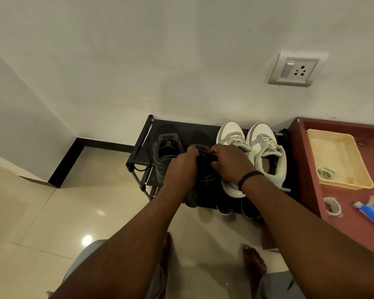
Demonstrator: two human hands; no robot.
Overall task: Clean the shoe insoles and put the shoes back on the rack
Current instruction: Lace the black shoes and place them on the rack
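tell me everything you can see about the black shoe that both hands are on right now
The black shoe stands on the top shelf of the dark metal shoe rack, between another black shoe and a white-and-grey pair. It looks dark and matte, toe toward the person, and is mostly hidden. The left hand and right hand grip it around the tongue and opening, fingers curled over.

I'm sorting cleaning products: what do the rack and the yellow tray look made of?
Rack: apparently metal tubes, matte black, thin round bars with plain metal ends. Yellow tray: probably plastic, slightly translucent with a glossy moulded rim.
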